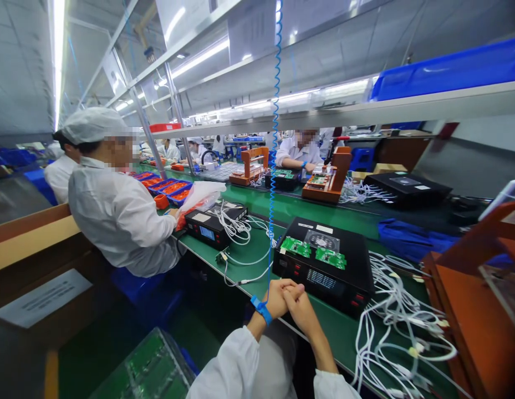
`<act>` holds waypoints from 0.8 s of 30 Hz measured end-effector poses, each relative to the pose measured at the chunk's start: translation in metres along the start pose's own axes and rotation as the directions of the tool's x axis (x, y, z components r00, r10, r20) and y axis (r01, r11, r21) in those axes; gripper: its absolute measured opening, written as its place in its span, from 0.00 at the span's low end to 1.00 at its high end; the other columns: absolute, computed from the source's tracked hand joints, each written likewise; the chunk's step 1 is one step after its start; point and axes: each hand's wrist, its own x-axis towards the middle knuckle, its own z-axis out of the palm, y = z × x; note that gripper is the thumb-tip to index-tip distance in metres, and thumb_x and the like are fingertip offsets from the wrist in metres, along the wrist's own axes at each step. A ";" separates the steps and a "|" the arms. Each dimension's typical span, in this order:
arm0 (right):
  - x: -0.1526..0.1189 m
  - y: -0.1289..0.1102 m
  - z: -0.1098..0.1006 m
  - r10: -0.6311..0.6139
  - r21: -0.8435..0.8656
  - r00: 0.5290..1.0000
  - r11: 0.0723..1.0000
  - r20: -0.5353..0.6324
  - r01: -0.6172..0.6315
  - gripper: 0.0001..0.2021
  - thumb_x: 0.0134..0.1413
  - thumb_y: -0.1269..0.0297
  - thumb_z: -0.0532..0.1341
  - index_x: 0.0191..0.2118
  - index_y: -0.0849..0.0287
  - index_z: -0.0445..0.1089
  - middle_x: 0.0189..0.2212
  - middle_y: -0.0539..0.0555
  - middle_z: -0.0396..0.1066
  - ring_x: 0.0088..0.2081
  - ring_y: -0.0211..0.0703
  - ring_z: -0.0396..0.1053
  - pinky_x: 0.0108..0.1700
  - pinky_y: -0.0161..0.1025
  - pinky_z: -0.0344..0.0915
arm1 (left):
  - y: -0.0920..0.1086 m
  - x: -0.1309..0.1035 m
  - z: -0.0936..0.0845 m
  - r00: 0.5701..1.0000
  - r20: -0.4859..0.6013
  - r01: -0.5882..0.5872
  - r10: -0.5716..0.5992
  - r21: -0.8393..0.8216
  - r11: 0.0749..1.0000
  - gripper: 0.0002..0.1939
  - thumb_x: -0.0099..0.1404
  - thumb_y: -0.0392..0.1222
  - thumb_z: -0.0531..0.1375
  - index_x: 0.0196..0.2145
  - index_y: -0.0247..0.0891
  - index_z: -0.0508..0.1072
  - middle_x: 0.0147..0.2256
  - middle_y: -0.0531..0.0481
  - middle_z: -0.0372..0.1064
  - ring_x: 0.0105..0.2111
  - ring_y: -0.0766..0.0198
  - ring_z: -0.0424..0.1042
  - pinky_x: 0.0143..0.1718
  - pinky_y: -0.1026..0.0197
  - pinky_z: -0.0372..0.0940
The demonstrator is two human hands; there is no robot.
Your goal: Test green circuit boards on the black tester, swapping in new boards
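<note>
My left hand [278, 297] and my right hand [299, 306] are clasped together at the front edge of the green bench [249, 271]. Their fingers are folded against each other, and no object shows between them. A blue strap [261, 310] circles my left wrist, joined to a coiled blue cord [276, 83] hanging from above. Just beyond my hands sits a black box [348, 263] with a round fan grille and red switches. Two green circuit boards [296, 247] lie on its top.
White cables [401, 310] spread right of the box, beside an orange fixture [473, 299]. Another black device [207, 228] with cables stands left. A person in white [124, 210] sits at the left. Below, a clear tray [147, 366] holds green boards. A shelf [324, 117] runs overhead.
</note>
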 end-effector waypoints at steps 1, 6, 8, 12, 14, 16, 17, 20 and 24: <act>0.000 0.001 0.000 0.001 0.003 1.000 1.000 0.001 -0.001 0.13 0.50 0.55 0.56 0.20 0.55 0.59 0.22 0.52 0.64 0.28 0.44 0.62 0.31 0.39 0.61 | 0.000 0.000 0.000 1.000 0.004 -0.002 0.002 -0.001 1.000 0.25 0.62 0.61 0.62 0.31 0.33 0.80 0.24 0.49 0.73 0.25 0.65 0.68 0.28 0.64 0.62; 0.000 0.001 0.000 -0.006 0.000 1.000 1.000 0.000 0.006 0.13 0.51 0.56 0.55 0.21 0.56 0.61 0.23 0.51 0.63 0.27 0.42 0.60 0.30 0.38 0.60 | 0.000 0.001 -0.001 1.000 0.005 -0.015 0.015 0.025 1.000 0.25 0.62 0.61 0.61 0.30 0.33 0.80 0.24 0.49 0.72 0.26 0.65 0.67 0.29 0.64 0.61; -0.001 -0.001 0.000 -0.010 -0.005 1.000 1.000 0.000 0.010 0.13 0.51 0.56 0.55 0.21 0.57 0.61 0.23 0.51 0.63 0.27 0.42 0.60 0.30 0.38 0.59 | -0.001 0.001 -0.001 1.000 0.008 -0.019 0.018 0.028 0.999 0.25 0.63 0.61 0.61 0.30 0.33 0.80 0.24 0.49 0.72 0.26 0.65 0.67 0.29 0.64 0.61; -0.002 -0.003 0.001 -0.012 -0.007 1.000 1.000 -0.002 0.012 0.13 0.51 0.57 0.54 0.21 0.57 0.61 0.24 0.52 0.65 0.29 0.42 0.62 0.32 0.38 0.61 | -0.003 0.001 -0.002 0.999 0.030 -0.026 0.026 0.023 0.999 0.24 0.63 0.60 0.61 0.32 0.33 0.81 0.25 0.50 0.72 0.26 0.65 0.66 0.30 0.64 0.61; -0.002 -0.004 0.002 -0.012 -0.013 1.000 1.000 -0.014 0.012 0.12 0.51 0.58 0.54 0.21 0.57 0.60 0.23 0.51 0.64 0.28 0.41 0.61 0.32 0.38 0.60 | -0.003 0.001 -0.002 0.999 0.035 -0.023 0.023 0.021 1.000 0.24 0.63 0.59 0.62 0.34 0.33 0.81 0.24 0.50 0.71 0.26 0.65 0.66 0.29 0.64 0.60; -0.003 -0.006 0.002 -0.012 -0.007 1.000 1.000 -0.024 0.012 0.11 0.50 0.58 0.54 0.21 0.56 0.60 0.23 0.50 0.63 0.27 0.40 0.60 0.31 0.37 0.60 | -0.001 0.001 -0.002 0.999 0.036 -0.020 0.020 0.020 1.000 0.24 0.62 0.60 0.62 0.34 0.33 0.81 0.24 0.51 0.71 0.25 0.65 0.65 0.29 0.64 0.60; -0.003 -0.006 0.002 -0.013 -0.001 1.000 1.000 -0.024 0.013 0.11 0.50 0.59 0.54 0.22 0.57 0.61 0.23 0.50 0.63 0.28 0.40 0.60 0.31 0.37 0.60 | 0.001 0.001 -0.002 0.999 0.036 -0.021 0.020 0.020 1.000 0.25 0.62 0.60 0.61 0.34 0.32 0.82 0.23 0.51 0.71 0.25 0.65 0.65 0.28 0.64 0.59; -0.003 -0.007 0.002 -0.015 0.002 1.000 1.000 -0.021 0.015 0.10 0.50 0.59 0.53 0.23 0.58 0.62 0.25 0.51 0.65 0.29 0.41 0.61 0.33 0.38 0.61 | 0.005 0.001 -0.002 0.999 0.038 -0.022 0.021 0.019 1.000 0.25 0.62 0.61 0.61 0.32 0.32 0.81 0.23 0.50 0.71 0.25 0.66 0.64 0.28 0.64 0.59; -0.003 -0.004 0.002 -0.007 -0.004 1.000 1.000 -0.031 0.006 0.11 0.49 0.58 0.53 0.21 0.57 0.60 0.22 0.50 0.62 0.27 0.40 0.59 0.32 0.37 0.60 | 0.003 0.001 -0.001 1.000 0.030 -0.005 0.005 0.011 1.000 0.25 0.62 0.60 0.62 0.31 0.32 0.81 0.22 0.50 0.71 0.24 0.66 0.64 0.27 0.65 0.58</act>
